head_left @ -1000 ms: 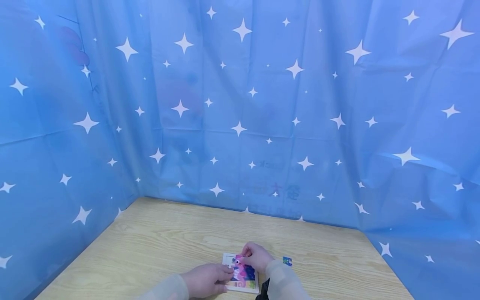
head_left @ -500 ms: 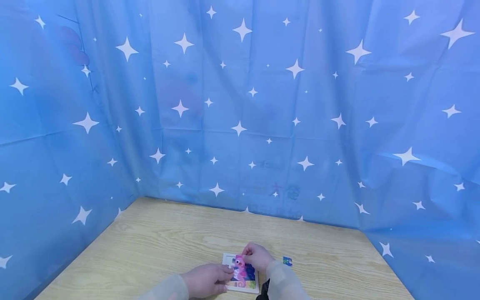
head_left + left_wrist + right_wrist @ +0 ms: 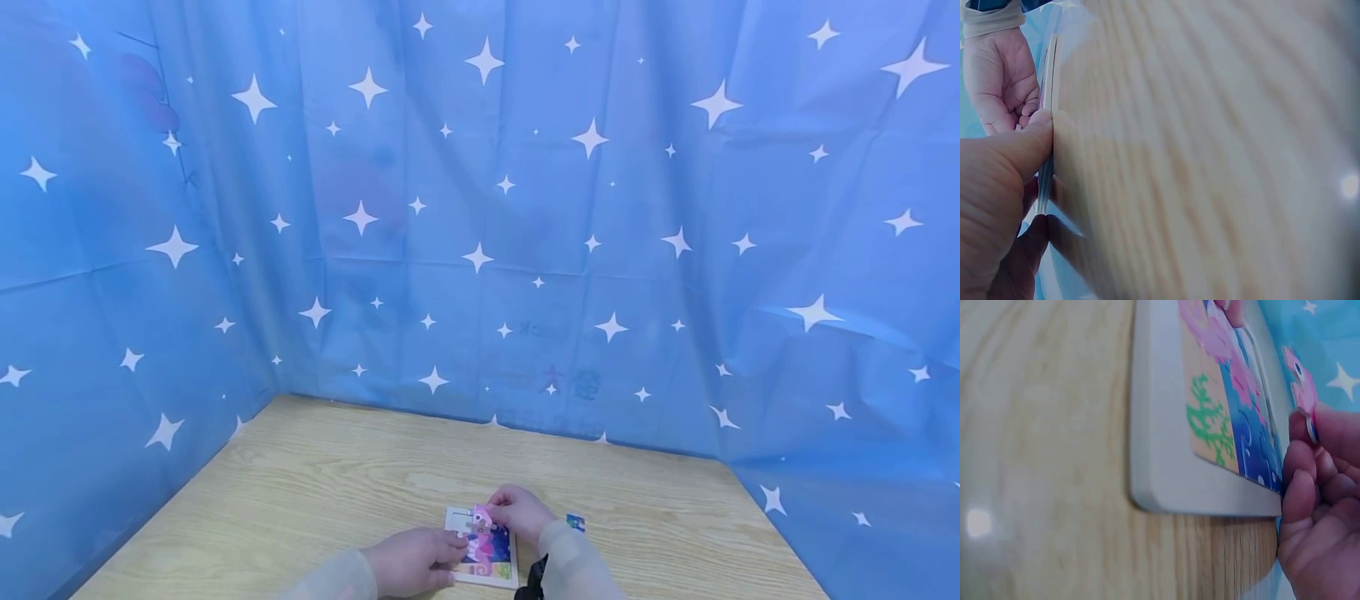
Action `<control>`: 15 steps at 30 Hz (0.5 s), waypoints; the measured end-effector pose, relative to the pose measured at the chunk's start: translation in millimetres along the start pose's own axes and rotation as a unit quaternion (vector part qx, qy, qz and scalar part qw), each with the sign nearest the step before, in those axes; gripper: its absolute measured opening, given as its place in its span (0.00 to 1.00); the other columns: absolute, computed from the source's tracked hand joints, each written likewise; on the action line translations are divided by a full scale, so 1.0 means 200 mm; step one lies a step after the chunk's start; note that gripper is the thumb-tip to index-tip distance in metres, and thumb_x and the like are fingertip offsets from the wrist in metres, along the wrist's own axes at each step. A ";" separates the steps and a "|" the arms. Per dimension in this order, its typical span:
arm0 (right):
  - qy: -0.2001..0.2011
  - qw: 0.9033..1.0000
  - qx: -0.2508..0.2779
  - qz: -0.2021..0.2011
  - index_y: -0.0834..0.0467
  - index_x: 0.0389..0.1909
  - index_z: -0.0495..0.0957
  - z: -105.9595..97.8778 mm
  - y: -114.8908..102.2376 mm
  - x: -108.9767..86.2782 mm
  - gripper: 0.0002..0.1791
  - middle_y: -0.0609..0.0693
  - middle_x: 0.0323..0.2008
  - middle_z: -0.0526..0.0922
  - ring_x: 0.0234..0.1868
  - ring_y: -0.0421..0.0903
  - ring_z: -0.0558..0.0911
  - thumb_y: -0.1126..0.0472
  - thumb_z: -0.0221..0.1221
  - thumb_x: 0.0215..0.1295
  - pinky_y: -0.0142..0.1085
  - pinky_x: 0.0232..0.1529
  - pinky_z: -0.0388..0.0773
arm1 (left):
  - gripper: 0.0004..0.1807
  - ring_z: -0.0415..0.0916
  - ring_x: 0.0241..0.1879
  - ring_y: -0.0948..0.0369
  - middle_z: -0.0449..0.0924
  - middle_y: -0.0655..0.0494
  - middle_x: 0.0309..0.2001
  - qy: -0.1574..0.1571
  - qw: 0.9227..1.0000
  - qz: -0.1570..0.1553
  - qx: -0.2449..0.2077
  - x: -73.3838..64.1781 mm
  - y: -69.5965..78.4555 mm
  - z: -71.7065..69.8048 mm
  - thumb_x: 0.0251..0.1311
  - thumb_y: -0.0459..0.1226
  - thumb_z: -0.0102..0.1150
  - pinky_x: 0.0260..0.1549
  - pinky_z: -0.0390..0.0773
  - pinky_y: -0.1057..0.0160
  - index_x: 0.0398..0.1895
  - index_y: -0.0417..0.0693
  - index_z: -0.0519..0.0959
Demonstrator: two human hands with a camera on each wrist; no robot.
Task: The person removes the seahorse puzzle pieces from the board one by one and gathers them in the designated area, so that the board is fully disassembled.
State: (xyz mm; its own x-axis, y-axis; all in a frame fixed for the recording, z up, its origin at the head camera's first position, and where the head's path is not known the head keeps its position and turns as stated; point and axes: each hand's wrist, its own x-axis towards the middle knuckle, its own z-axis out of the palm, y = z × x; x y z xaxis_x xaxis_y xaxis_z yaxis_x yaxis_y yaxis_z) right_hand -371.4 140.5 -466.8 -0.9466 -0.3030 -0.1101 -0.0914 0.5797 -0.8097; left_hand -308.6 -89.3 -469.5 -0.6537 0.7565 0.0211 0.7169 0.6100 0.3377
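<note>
A jigsaw board [image 3: 513, 581] in a white frame lies near the front of the table, with a pink seahorse picture in it. My right hand [image 3: 521, 514] is over its upper right part. Thumb and fingers pinch a pink puzzle piece [image 3: 1299, 384] with the seahorse's eye, tilted up off the board. At the board's left side, my left hand [image 3: 412, 560] rests with fairly straight fingers [image 3: 1040, 125] touching the frame. A grey-white area shows in the board's upper left. The left hand's underside is partly hidden.
A loose blue and green puzzle piece [image 3: 575, 522] lies on the wooden table [image 3: 360, 483], right of the board. A black strap or device [image 3: 532, 581] shows at the right wrist. Blue curtains [image 3: 480, 208] with white stars stand behind the table and at the sides.
The right hand has shifted slightly right, and the seahorse-head piece has come up from flat on the board to a tilt. The left hand stays in place.
</note>
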 end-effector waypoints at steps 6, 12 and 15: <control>0.005 1.000 0.029 0.001 0.59 0.37 0.79 -0.02 0.01 0.00 0.08 0.47 0.33 0.78 0.35 0.44 0.74 0.58 0.59 0.66 0.37 0.37 0.71 | 0.24 0.68 0.63 0.61 0.72 0.61 0.63 -0.008 1.000 -0.007 -0.016 0.00 -0.01 0.00 0.67 0.47 0.54 0.58 0.71 0.59 0.64 0.52 0.73; 0.024 0.999 0.042 -0.006 0.61 0.37 0.79 -0.09 0.05 -0.01 0.10 0.47 0.32 0.78 0.34 0.44 0.74 0.57 0.60 0.65 0.37 0.37 0.72 | 0.24 0.67 0.63 0.62 0.71 0.62 0.64 -0.019 0.999 -0.020 -0.027 0.00 0.00 0.00 0.67 0.49 0.52 0.58 0.71 0.59 0.65 0.53 0.72; 0.040 0.998 0.043 -0.009 0.63 0.36 0.79 -0.15 0.08 -0.02 0.09 0.47 0.28 0.76 0.31 0.44 0.73 0.59 0.61 0.65 0.36 0.34 0.71 | 0.24 0.67 0.64 0.62 0.71 0.64 0.64 -0.022 0.999 -0.027 -0.029 0.00 -0.01 0.00 0.67 0.50 0.52 0.59 0.70 0.59 0.65 0.54 0.72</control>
State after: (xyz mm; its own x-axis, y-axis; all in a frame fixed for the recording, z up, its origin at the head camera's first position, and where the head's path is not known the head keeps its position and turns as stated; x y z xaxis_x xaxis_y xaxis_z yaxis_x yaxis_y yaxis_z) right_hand -378.9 173.5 -462.1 -0.9669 -0.2499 -0.0513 -0.0853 0.5064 -0.8581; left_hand -309.5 -90.3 -469.5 -0.6785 0.7336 -0.0388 0.6653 0.6360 0.3910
